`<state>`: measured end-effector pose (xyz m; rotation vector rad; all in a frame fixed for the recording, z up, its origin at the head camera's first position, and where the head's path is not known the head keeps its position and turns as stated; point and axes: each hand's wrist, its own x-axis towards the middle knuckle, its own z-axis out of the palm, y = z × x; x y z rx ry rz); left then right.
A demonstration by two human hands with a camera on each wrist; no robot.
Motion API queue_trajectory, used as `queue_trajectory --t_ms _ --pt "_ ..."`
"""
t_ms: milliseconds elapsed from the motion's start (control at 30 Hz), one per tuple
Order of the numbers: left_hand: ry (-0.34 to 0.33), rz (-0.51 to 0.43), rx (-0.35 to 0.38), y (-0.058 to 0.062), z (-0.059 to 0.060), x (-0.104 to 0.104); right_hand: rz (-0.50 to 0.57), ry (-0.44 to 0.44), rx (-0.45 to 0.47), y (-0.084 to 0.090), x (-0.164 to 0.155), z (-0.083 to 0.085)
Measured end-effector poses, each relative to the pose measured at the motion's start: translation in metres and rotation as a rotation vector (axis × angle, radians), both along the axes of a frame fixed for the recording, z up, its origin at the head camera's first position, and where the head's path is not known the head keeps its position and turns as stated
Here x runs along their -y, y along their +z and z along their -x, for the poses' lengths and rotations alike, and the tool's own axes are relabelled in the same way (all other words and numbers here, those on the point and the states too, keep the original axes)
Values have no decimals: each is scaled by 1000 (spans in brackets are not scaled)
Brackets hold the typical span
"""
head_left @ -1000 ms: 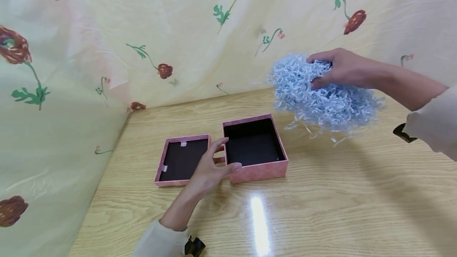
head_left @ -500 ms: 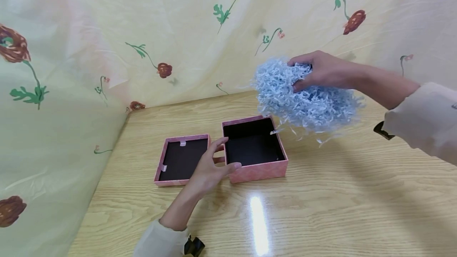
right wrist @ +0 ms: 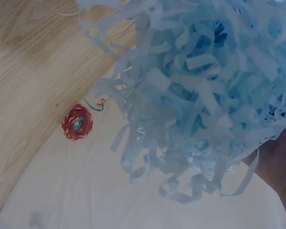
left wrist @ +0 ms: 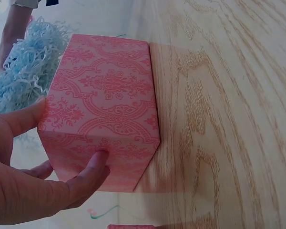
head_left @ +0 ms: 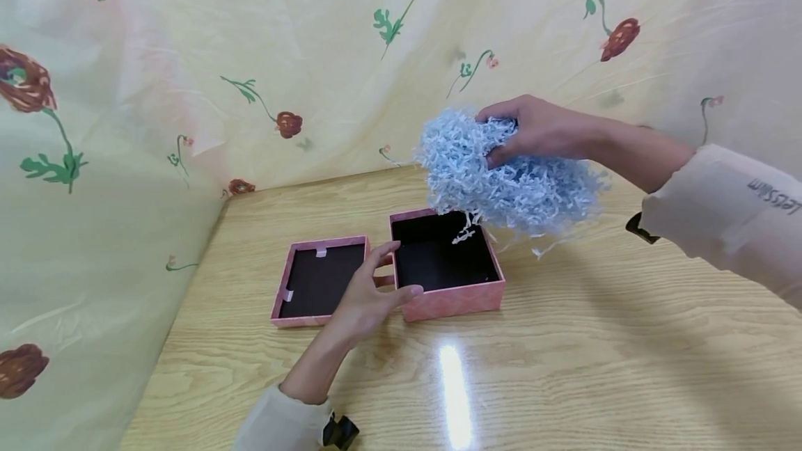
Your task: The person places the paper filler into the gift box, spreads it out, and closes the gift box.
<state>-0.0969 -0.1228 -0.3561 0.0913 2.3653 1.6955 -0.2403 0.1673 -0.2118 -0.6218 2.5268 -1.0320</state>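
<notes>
While my left hand (head_left: 366, 298) is resting at the near-left corner of the pink box (head_left: 466, 298), its fingers (left wrist: 93, 167) are lying nearly straight: thumb pressing the front wall, forefinger reaching along the left rim, nothing clenched. Left wrist view is showing the same contact, with fingertips touching the patterned pink wall (left wrist: 105, 105).

Going left to right:
- Floral cloth (head_left: 125, 124) is hanging behind and down the left side of the wooden surface (head_left: 564, 367).
- Box lid (head_left: 294, 277) is lying upside down, dark inside facing up, just left of the box and near it; whether they are touching, I cannot tell, since my hand is covering the gap.
- Pink box is sitting upright and open, dark interior showing.
- Blue shredded paper (head_left: 507, 179) is hanging in the air over the far-right corner of the box, not resting in it. A few strands are dangling over the dark interior.
- My right hand (head_left: 532, 131) is gripping the wad from above, fingers (head_left: 495, 117) curled into the shreds. My sleeve (head_left: 720, 207) is showing at the right edge.

Right wrist view is mostly filled by the paper tangle (right wrist: 205, 95), with the wooden surface and cloth behind it.
</notes>
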Motion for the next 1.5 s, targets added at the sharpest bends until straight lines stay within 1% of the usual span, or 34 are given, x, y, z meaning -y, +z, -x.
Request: queue_trajectory --t_ms 133,433,733,967,1267,1500 --pt "4 8 3 0 -1 0 -1 9 -2 -1 4 0" --pt "10 7 2 0 -1 0 11 42 -39 -5 18 2" --pt "11 3 2 -1 0 0 32 63 -12 -7 38 2" --pt "9 -1 -2 -2 1 0 65 67 -4 -11 48 1" --pt "5 -8 -9 -2 0 1 86 101 8 -15 61 -1" --pt "-1 -21 -17 -3 2 0 115 92 21 -22 66 -2"
